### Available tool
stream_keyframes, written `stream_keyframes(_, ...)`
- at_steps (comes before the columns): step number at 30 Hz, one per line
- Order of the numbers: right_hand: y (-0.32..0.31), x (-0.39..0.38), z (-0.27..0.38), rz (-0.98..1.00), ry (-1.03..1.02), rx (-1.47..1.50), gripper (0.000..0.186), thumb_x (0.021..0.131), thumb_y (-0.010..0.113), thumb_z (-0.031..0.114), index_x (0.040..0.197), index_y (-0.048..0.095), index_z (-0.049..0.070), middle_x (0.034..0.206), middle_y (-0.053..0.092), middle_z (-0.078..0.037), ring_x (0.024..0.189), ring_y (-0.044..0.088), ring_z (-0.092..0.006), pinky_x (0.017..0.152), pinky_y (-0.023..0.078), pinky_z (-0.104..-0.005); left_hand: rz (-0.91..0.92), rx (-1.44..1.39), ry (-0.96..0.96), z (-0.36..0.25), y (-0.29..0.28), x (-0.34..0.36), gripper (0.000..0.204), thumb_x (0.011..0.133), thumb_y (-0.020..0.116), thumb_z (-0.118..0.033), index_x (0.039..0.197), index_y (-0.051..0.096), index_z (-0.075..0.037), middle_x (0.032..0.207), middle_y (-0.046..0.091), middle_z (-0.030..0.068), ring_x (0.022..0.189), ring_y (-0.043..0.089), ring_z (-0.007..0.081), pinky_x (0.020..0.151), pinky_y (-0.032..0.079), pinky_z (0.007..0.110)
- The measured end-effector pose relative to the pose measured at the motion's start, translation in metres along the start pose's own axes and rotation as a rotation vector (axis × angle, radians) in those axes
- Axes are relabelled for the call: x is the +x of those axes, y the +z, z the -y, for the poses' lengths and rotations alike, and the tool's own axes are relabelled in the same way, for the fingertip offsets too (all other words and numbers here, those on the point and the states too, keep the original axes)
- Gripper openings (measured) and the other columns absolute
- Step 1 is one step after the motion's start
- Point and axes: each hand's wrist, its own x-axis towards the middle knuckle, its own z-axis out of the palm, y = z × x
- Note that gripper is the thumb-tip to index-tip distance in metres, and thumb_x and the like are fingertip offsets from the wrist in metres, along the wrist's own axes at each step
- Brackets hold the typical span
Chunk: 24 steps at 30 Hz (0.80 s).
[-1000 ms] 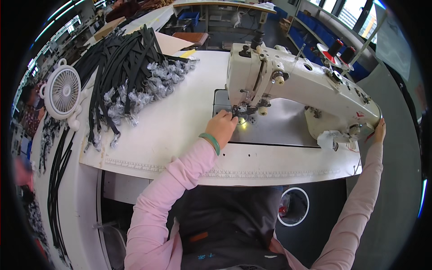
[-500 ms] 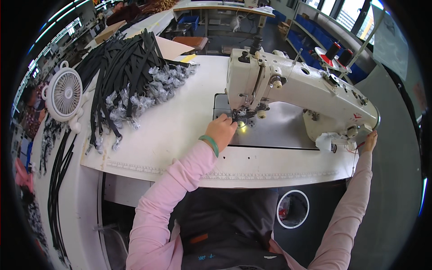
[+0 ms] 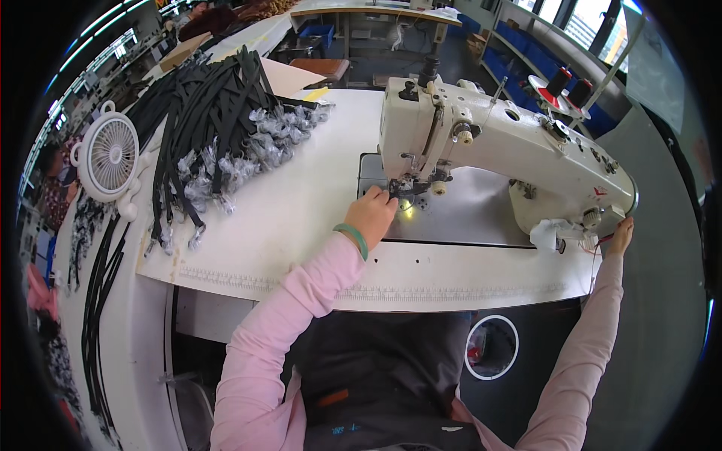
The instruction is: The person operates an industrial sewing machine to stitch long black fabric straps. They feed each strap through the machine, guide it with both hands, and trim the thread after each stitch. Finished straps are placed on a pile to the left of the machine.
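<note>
A white sewing machine (image 3: pixel 538 143) stands on the white worktable, its small lamp lit near the needle. At its needle end, my left hand (image 3: pixel 371 213) has its fingers pinched together beside the presser foot (image 3: pixel 406 185). Whatever lies between those fingertips is too small and dark to make out. My right hand (image 3: pixel 621 236) is closed round the lower edge of the handwheel (image 3: pixel 633 199), with its fingertips partly hidden behind the machine. A thin dark red piece (image 3: pixel 605 239) shows beside that hand; I cannot tell whether it is held.
Left of the machine lies a heap of black straps (image 3: pixel 207 113) with clear plastic-wrapped ends (image 3: pixel 278 139). A white fan (image 3: pixel 113 154) stands at the table's left side, above more hanging straps (image 3: pixel 94 323). Thread cones (image 3: pixel 558 81) stand behind the machine. Below the table is a white-rimmed bin (image 3: pixel 492 347).
Both hands keep nearly the same places at the needle and the handwheel. The whole view has shifted very slightly.
</note>
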Motion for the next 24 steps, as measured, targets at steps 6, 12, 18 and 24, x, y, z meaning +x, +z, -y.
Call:
stream_keyframes(6, 0.003, 0.000, 0.020, -0.081, -0.043, 0.001, 0.047, 0.092, 0.035, 0.042, 0.114, 0.047, 0.002, 0.101, 0.053, -0.005, 0.090, 0.049, -0.0134, 0.080, 0.039, -0.0255, -0.118, 0.027, 0.062, 0.000, 0.007, 0.002, 0.012, 0.072, 0.053, -0.006, 0.082, 0.058, -0.003, 0.086, 0.059, 0.0065, 0.089, 0.052, 0.0210, 0.070, 0.049, 0.028)
stream_keyframes(12, 0.021, -0.010, 0.031, -0.079, -0.027, 0.050, 0.043, 0.093, 0.035, 0.039, 0.112, 0.047, 0.002, 0.100, 0.054, -0.006, 0.087, 0.052, -0.0149, 0.077, 0.041, -0.0271, -0.067, 0.073, 0.051, 0.000, 0.002, -0.002, 0.011, 0.072, 0.053, -0.006, 0.081, 0.058, -0.003, 0.086, 0.059, 0.0064, 0.090, 0.052, 0.0210, 0.071, 0.049, 0.028)
stream_keyframes(18, 0.017, -0.010, 0.012, -0.098, 0.009, 0.205, 0.037, 0.093, 0.038, 0.038, 0.108, 0.050, 0.006, 0.091, 0.053, -0.001, 0.074, 0.049, -0.0065, 0.062, 0.040, -0.0202, 0.048, 0.086, 0.011, -0.005, -0.003, 0.003, 0.024, 0.071, 0.055, -0.008, 0.094, 0.060, -0.004, 0.094, 0.059, 0.0080, 0.093, 0.053, 0.0209, 0.074, 0.049, 0.029)
stream_keyframes(24, -0.019, 0.054, 0.026, -0.046, -0.241, -0.400, 0.045, 0.091, 0.038, 0.042, 0.108, 0.053, 0.004, 0.094, 0.060, -0.012, 0.086, 0.057, -0.0232, 0.078, 0.043, -0.0313, -0.032, 0.108, 0.067, 0.007, -0.001, 0.005, 0.013, 0.073, 0.054, -0.009, 0.083, 0.060, -0.004, 0.084, 0.060, 0.0063, 0.088, 0.054, 0.0209, 0.068, 0.050, 0.028)
